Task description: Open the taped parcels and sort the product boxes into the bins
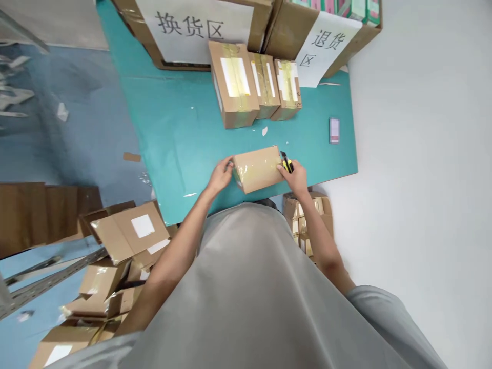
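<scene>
A small taped cardboard box [261,169] is held over the near edge of the green-topped table [172,128]. My left hand [222,175] grips its left end, with the fingertips at the corner. On the other end, the thumb of my right hand [295,179] presses against the box. That same hand holds a yellow and black utility knife [287,163] in its fingers, tip pointing away from me. Clear tape shines across the left part of the box. The underside of the box is hidden.
Three taped boxes [235,84] stand farther back, before two large labelled cartons [265,25]. A phone-like item [334,130] lies at the right. Opened cardboard boxes [130,230] pile up at lower left. A carton of small boxes [325,205] sits below the table.
</scene>
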Available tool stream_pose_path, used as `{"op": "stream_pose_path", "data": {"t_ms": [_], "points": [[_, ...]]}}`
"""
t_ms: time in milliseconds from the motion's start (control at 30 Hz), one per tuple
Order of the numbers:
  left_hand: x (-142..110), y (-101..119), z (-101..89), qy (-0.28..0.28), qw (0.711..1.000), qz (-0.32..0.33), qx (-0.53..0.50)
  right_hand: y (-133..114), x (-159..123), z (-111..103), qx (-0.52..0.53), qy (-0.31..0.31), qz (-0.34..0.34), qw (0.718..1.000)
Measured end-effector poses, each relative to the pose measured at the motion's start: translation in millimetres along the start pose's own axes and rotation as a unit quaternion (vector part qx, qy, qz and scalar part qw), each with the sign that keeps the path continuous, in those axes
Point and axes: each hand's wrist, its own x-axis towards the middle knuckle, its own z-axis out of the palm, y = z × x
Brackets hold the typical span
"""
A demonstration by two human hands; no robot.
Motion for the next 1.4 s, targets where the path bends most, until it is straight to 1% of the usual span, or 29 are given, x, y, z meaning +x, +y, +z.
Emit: {"op": "stream_pose_path", "data": {"t_ms": [67, 133, 200, 233, 300, 367, 467, 600, 667, 833, 967, 1100, 1233, 1300, 1400], "points": [[3, 24, -8.2, 0.035, 0.999, 0.009, -0.004, -4, -5, 3, -0.023, 0.017, 0.002, 1.0], [3, 49, -15.0, 0.044, 0.999, 0.014, -0.022, -10, -12, 3, -0.04, 0.03, 0.008, 0.999], [1, 70, -19.2, 0.04, 0.999, 0.025, -0.015, -17, -20, 2, -0.05, 0.032, 0.014, 0.998], [1, 77, -20.3, 0.039, 0.999, 0.029, -0.007, -22, -25, 2, -0.049, 0.026, 0.015, 0.998], [1, 86, -21.3, 0.038, 0.999, 0.028, 0.006, -33, -37, 3, -0.03, 0.002, 0.016, 0.999], [3, 86, -21.6, 0.038, 0.999, 0.014, 0.008, -46, -51, 6, -0.003, -0.034, 0.021, 0.999], [8, 81, -23.3, 0.026, 1.0, 0.001, 0.002, -68, -70, 14, 0.021, -0.093, 0.018, 0.995], [15, 76, -27.1, 0.003, 1.0, -0.008, -0.006, -91, -82, 26, 0.022, -0.148, -0.043, 0.988], [18, 75, -28.6, -0.005, 1.0, -0.011, -0.009, -99, -80, 32, 0.006, -0.158, -0.054, 0.986], [18, 74, -29.7, -0.006, 1.0, -0.017, -0.021, -112, -72, 41, -0.029, -0.164, -0.054, 0.985], [17, 73, -29.3, -0.006, 1.0, -0.017, -0.024, -122, -69, 39, -0.053, -0.178, -0.049, 0.981], [17, 71, -29.3, -0.008, 1.0, -0.015, -0.023, -131, -63, 35, -0.067, -0.206, -0.057, 0.975], [15, 70, -28.7, 0.006, 0.999, -0.023, -0.026, -137, -56, 35, -0.081, -0.223, -0.058, 0.97], [14, 71, -27.5, 0.011, 0.999, -0.025, -0.024, -140, -56, 36, -0.089, -0.225, -0.053, 0.969], [11, 71, -24.7, 0.014, 0.999, -0.027, -0.01, -141, -65, 34, -0.109, -0.223, -0.042, 0.968]]}}
